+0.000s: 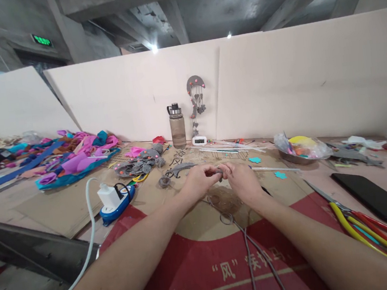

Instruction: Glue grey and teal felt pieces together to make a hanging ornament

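Note:
Both hands meet over the cardboard sheet [204,228] at the middle of the table. My left hand [200,180] is closed, thumb and fingers pinching a small grey felt piece [219,174]. From the other side my right hand [240,180] pinches the same piece, mostly hidden by the fingers. A grey cord [248,256] runs loosely from below the hands toward the near edge, with a loop in it. Beyond my left hand lie a curved grey felt strip [182,167] and a small coil of grey cord [164,181].
Scissors [350,213] and a black phone [379,197] lie at right. A power strip [119,203] with a white plug is at left. Behind stand a bottle [178,128], a small clock [199,140] and a grey moon hanging ornament [195,86]. A bowl [302,153] holds bagged scraps.

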`<state>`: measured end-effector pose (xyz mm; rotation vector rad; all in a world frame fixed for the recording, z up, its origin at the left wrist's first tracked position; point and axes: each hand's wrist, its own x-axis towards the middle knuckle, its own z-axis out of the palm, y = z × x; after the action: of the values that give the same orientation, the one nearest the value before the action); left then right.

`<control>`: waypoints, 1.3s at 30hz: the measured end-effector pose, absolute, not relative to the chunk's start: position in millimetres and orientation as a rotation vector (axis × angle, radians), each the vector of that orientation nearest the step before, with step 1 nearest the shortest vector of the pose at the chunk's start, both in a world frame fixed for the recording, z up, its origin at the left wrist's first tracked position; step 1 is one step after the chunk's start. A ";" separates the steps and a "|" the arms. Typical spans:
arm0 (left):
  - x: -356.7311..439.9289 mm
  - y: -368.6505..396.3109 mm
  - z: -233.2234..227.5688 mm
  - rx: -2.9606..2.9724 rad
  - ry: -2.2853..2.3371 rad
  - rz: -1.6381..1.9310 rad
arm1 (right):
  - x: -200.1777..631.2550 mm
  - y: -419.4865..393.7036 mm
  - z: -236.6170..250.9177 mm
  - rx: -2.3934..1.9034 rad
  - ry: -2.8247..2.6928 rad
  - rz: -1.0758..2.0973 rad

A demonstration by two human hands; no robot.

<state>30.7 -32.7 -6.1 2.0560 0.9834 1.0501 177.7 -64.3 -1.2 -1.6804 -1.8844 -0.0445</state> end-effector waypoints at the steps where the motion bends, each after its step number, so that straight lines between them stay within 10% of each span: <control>1: 31.1 -32.6 -6.3 2.057 1.011 1.051 | 177.3 -64.8 -1.2 -1.676 -1.896 -0.018; 39: 32.2 -34.2 -2.9 1.636 0.833 0.941 | 181.4 -57.0 -2.3 -1.610 -1.900 -0.291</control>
<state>32.2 -34.2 -2.9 1.6360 0.8329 0.9406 181.4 -57.0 -2.3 -1.6102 -1.8996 -0.2909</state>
